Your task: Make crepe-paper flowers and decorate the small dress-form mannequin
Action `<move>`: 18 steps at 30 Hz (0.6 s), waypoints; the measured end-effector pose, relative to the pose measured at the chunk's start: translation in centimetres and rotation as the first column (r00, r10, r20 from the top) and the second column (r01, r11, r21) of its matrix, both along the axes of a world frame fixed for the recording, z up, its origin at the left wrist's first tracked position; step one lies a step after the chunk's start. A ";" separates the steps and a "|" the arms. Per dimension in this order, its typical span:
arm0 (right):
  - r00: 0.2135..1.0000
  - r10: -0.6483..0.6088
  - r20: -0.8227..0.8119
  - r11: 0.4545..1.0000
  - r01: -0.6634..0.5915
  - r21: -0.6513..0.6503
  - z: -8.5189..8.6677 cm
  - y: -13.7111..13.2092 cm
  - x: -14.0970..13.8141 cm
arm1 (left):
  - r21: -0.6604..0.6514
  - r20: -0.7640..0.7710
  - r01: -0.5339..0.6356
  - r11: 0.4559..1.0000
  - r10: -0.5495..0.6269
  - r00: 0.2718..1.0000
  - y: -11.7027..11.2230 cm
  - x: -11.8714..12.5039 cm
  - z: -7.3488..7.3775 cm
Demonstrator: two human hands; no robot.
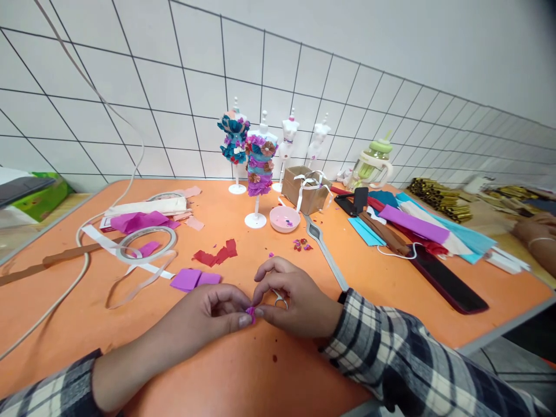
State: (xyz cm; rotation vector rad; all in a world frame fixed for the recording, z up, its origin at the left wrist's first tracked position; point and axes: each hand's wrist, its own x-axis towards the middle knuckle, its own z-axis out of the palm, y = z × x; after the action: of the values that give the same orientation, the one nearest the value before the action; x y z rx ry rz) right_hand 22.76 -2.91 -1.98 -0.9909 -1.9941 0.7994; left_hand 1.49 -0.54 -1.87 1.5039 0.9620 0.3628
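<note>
Between the fingertips of both hands is a small piece of purple crepe paper (251,313), gathered or twisted. My left hand (217,310) pinches it from the left, with the thumb along its lower side. My right hand (293,298) meets it from the right, thumb and index finger closed on it. Part of a pair of scissors (281,301) shows beneath my right hand. Flat purple paper squares (195,280) lie just beyond my left hand, and red paper pieces (216,253) lie farther back. Tiny finished paper flowers (303,245) sit beyond my right hand.
Mini dress forms stand at the back, one in a purple-and-blue paper dress (260,168). Near them are a pink bowl (284,220) and a cardboard box (304,194). Tape rolls (147,231) and a cable (84,260) lie left; a phone (449,278) and folded paper (414,225) right.
</note>
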 end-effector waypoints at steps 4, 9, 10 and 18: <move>1.000 0.026 0.004 0.999 -0.026 -0.040 -0.2 0.1 0.1 | 0.001 -0.017 0.010 1.000 -0.010 1.000 -0.1 0.1 0.2; 0.999 0.023 0.023 0.997 -0.021 -0.079 0.0 -0.1 0.1 | 0.130 -0.054 -0.009 0.991 0.016 0.998 0.0 -0.2 -0.4; 0.999 0.029 0.018 0.997 -0.028 -0.076 -0.1 -0.1 0.0 | 0.166 -0.056 -0.019 0.986 0.029 0.998 0.1 -0.2 -0.6; 0.999 0.035 0.004 0.998 -0.035 -0.059 -0.6 0.2 -0.1 | 0.216 -0.082 -0.003 0.976 0.021 0.996 -0.1 -0.1 -0.7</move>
State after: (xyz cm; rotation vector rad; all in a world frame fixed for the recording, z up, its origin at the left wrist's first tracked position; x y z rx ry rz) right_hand 22.65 -2.67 -2.55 -0.9950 -2.0076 0.8799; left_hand 1.36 -0.60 -2.54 1.7228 1.0233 0.4271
